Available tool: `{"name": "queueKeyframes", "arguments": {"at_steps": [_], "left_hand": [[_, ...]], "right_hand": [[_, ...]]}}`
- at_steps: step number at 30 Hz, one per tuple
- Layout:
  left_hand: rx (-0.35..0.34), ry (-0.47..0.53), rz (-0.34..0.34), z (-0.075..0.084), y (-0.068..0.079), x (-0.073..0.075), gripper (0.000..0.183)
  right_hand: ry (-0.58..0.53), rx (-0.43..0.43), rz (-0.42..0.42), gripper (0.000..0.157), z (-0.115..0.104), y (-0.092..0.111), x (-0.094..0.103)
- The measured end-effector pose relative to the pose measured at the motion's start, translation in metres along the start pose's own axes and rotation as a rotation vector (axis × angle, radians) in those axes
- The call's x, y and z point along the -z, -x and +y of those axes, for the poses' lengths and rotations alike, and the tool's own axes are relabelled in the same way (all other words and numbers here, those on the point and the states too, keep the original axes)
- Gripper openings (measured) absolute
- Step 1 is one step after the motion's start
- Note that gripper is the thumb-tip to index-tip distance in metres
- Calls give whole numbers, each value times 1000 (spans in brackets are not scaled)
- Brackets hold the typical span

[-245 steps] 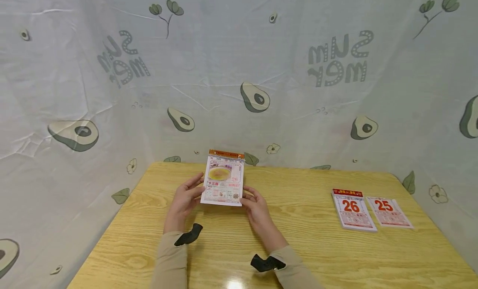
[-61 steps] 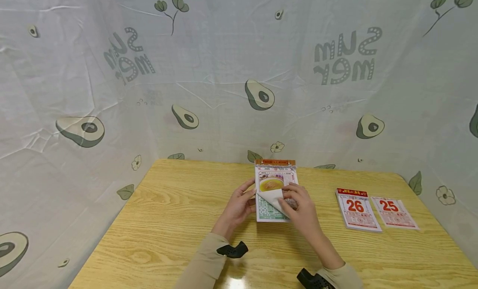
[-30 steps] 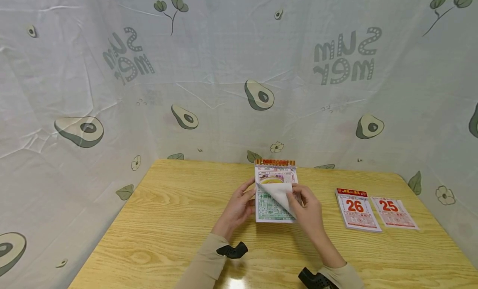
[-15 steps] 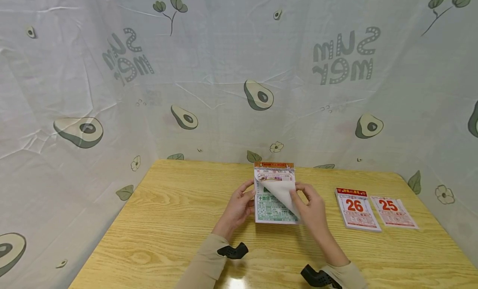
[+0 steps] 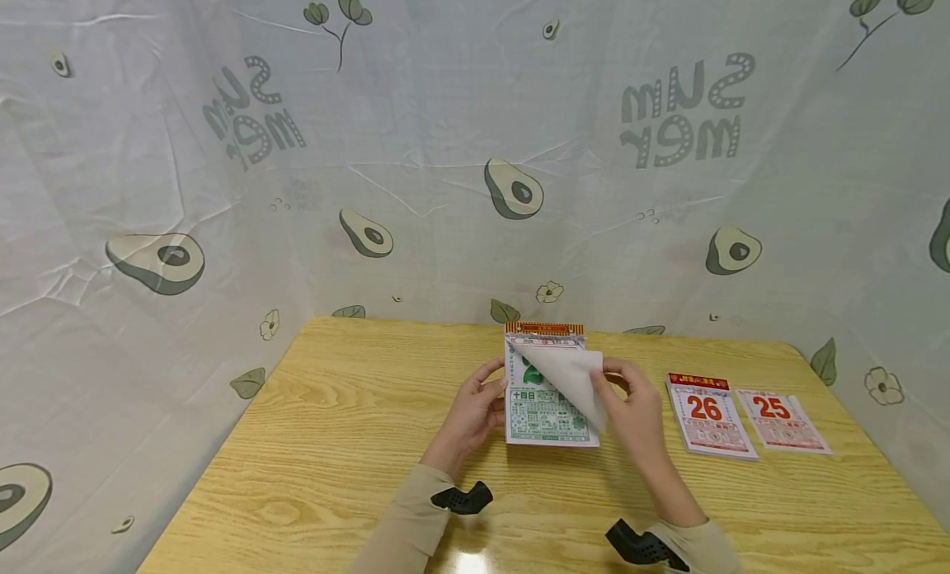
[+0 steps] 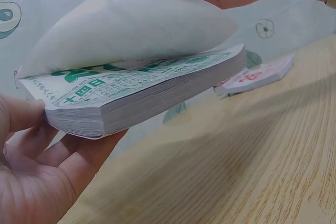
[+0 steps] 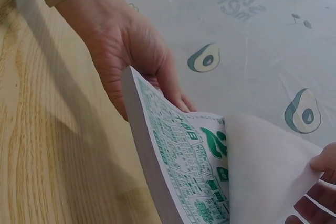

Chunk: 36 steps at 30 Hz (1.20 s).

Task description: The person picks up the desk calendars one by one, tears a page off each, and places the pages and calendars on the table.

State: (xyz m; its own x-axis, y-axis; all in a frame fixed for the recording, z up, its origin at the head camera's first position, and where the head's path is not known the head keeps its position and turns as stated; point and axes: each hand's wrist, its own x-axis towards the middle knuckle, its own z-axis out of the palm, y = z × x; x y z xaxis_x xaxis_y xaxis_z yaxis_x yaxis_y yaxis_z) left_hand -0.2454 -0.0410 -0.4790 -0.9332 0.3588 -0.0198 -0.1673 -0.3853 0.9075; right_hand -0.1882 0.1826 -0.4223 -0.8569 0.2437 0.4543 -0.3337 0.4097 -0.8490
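Observation:
My left hand point(image 5: 475, 405) grips the left edge of a thick tear-off calendar point(image 5: 549, 425), thumb on top and fingers underneath, as the left wrist view shows. The calendar is raised off the table and tilted. Between thumb and fingers my right hand point(image 5: 634, 401) pinches the lower right corner of its top page point(image 5: 575, 376). That page is folded up diagonally, blank white back showing, its top still at the red and gold header strip point(image 5: 544, 329). Beneath lies a page printed in green point(image 7: 184, 156); the page hides part of its large numeral.
To the right on the wooden table point(image 5: 334, 442) lies a second calendar pad point(image 5: 705, 417) with a red 26. Beside it is a loose sheet point(image 5: 783, 423) with a red 25. A pale avocado-print curtain point(image 5: 445, 145) hangs behind the table.
Earlier the calendar was farther left, its page flat. Over the last two seconds my right hand has drawn the page's corner up and right, uncovering more green print. My left hand has stayed put lately.

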Motion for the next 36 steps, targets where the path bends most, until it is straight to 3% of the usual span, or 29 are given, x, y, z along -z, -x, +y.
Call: {"name": "queueKeyframes", "arguments": {"at_steps": [23,36], "left_hand": [[1,-12,31,-2,0,-2,40],[-13,4,33,1,0,-4,40]], "right_hand": [[80,-91,-10,18,3,-5,11],[48,-226,-53,25,7,-9,11]]}}
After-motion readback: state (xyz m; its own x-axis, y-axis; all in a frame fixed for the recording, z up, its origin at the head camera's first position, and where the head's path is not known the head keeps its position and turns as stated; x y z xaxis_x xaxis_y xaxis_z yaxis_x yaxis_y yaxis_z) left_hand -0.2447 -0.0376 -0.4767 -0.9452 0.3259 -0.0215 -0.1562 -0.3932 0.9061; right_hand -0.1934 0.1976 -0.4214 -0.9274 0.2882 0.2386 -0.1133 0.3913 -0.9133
